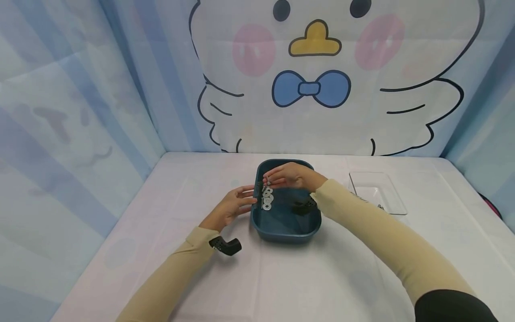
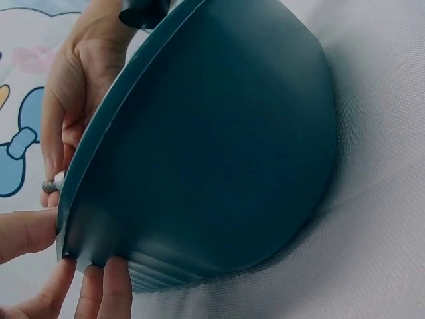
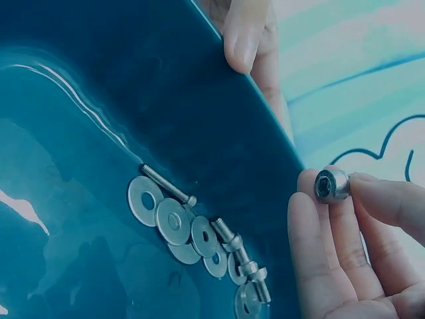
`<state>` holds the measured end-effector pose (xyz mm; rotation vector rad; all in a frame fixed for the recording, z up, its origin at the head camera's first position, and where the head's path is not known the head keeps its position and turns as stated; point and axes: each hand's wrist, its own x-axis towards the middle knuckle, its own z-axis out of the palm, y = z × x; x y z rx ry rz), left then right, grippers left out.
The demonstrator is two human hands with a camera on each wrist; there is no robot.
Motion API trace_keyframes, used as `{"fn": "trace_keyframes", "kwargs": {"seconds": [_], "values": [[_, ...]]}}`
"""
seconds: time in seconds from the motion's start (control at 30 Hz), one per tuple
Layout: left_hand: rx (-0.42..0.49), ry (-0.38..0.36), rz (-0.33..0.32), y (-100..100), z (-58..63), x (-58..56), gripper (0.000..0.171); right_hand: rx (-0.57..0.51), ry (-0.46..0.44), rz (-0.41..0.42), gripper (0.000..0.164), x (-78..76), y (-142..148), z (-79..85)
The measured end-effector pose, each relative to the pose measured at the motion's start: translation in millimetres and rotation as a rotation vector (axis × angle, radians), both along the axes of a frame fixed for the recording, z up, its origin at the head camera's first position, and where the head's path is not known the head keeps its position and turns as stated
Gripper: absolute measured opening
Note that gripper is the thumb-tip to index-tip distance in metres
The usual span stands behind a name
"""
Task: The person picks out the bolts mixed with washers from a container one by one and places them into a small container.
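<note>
A dark blue plastic basin point(image 1: 285, 235) stands on the table. At its left rim my left hand point(image 1: 233, 205) holds the edge, thumb over the rim and fingers against the outer wall. My right hand point(image 1: 291, 175) is above the basin's far left part and pinches a socket-head bolt point(image 3: 332, 185) between thumb and fingers. The bolt's threaded end shows beside the rim in the left wrist view. Inside the basin, along the left wall, lie several flat washers point(image 3: 174, 222) and a few bolts point(image 3: 166, 184), some overlapping. The basin's floor looks wet and glossy.
A clear shallow plastic tray point(image 1: 396, 197) is on the right side of the table, partly behind the right sleeve, with small metal pieces point(image 1: 380, 207) in it. A pale cloth covers the table. Printed curtains hang at the back and sides.
</note>
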<state>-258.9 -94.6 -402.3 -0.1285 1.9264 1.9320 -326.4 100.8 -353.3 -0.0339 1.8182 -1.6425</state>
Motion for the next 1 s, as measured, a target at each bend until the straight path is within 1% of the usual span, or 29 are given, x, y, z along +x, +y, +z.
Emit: {"fn": "trace_keyframes", "kwargs": {"seconds": [0.17, 0.4, 0.6, 0.77, 1.0], "values": [[0.004, 0.004, -0.004, -0.5, -0.2, 0.1, 0.053, -0.024, 0.011, 0.018, 0.038, 6.1, 6.5, 7.7], [0.014, 0.019, -0.020, -1.2, -0.8, 0.5, 0.053, 0.003, 0.088, 0.074, 0.037, 19.1, 18.3, 18.6], [0.020, 0.032, -0.032, -2.2, -0.8, 1.0, 0.054, 0.016, 0.116, 0.128, 0.039, 24.0, 27.8, 24.8], [0.009, 0.032, -0.027, -1.3, -0.8, 0.8, 0.054, 0.011, 0.135, 0.157, 0.042, 28.3, 36.9, 27.9], [0.003, 0.029, -0.006, -0.8, -1.8, 0.6, 0.053, 0.024, 0.152, 0.152, 0.040, 36.1, 50.8, 33.4]]}}
